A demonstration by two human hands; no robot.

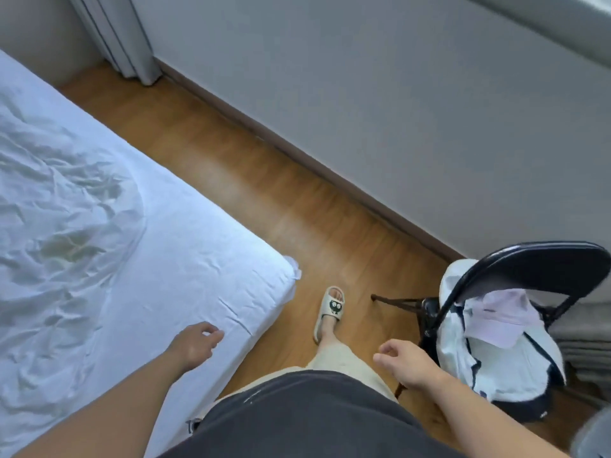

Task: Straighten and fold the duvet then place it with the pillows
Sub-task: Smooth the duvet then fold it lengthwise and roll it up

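A white crumpled duvet (pixel 59 206) lies on the bed (pixel 205 259) at the left, short of the bed's near corner. My left hand (pixel 195 342) hovers over the sheet near that corner with loosely curled fingers and holds nothing. My right hand (pixel 406 361) hangs over the wooden floor beside a chair, fingers loosely curled and empty. No pillows are in view.
A black folding chair (pixel 529 269) stands at the right with a white and dark bag and a pale pink cap (pixel 506 319) on it. My foot in a cream slipper (pixel 330 309) is on the wooden floor (pixel 264 193) between bed and wall. Grey curtain (pixel 115 34) hangs at the far corner.
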